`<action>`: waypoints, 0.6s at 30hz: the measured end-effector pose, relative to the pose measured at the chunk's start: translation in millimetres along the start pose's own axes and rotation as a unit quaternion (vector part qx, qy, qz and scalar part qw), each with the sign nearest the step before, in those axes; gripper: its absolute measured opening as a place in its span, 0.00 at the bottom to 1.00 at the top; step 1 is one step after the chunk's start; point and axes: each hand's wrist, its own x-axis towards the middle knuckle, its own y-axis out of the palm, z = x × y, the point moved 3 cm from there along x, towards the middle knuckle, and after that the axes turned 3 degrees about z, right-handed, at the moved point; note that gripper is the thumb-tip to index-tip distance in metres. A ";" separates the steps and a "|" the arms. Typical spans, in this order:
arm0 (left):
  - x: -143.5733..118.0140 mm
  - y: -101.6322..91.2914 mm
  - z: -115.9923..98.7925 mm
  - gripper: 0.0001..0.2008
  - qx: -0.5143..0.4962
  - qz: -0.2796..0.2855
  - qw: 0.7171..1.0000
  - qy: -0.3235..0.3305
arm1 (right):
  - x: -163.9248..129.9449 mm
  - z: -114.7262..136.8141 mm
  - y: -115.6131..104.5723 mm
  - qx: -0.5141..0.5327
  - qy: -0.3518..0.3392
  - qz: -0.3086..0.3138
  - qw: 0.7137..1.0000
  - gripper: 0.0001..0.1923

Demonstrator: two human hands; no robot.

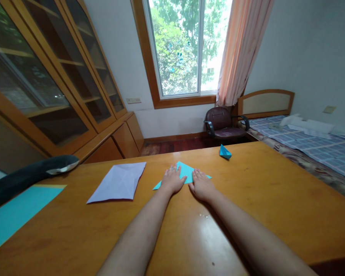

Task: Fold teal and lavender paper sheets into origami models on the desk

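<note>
Both hands lie flat on a folded turquoise paper [186, 172] near the middle of the wooden bench [276, 199]. The left hand [173, 180] presses on the paper's left part with fingers spread and pointing away; its grip is released, palm down, grasping nothing. The right hand [200, 185] rests just beside it on the paper's right part, likewise flat and released. The two hands nearly touch at the thumbs. The paper shows as a triangle, its tip pointing far, one corner poking out to the left of the left hand and another to the right of the right hand.

Farther off and to the right on the bench sits a small blue folded paper boat [225, 152], well apart from the hands. To the left of the hands lies a pale lilac sheet [118, 183], creased and flat. At the near left edge lies a larger turquoise sheet [14, 212], with a dark curved object [31, 174] above it; what that is cannot be told.

Beyond the bench stand a glass-fronted cabinet [54, 84] on the left, a window [186, 46] with a pink curtain [241, 50], a dark chair [222, 122], and a bed [319, 145] on the right.
</note>
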 end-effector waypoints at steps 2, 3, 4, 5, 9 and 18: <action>1.0 0.9 1.0 0.36 -0.003 0.000 1.000 -0.003 | 1.0 -6.1 -0.8 -0.001 0.014 -0.001 1.000 0.36; 1.5 1.4 1.6 0.36 -0.004 -0.001 1.000 -0.005 | 1.2 -8.0 -0.9 -0.001 0.017 -0.001 1.000 0.37; 1.9 1.8 2.3 0.37 -0.005 -0.001 1.000 -0.006 | 1.3 -9.0 -0.9 0.000 0.018 0.000 1.000 0.37; 2.1 2.2 3.3 0.38 -0.007 -0.002 1.000 -0.008 | 1.3 -9.5 -0.8 0.002 0.018 0.002 1.000 0.37; 0.2 1.5 9.8 0.42 -0.012 -0.004 1.000 -0.012 | 0.9 -8.7 -0.9 0.003 0.020 0.004 1.000 0.37; -14.4 -5.2 32.1 0.45 -0.023 -0.005 0.999 -0.039 | -0.2 -7.2 -3.8 0.004 0.028 0.006 1.000 0.38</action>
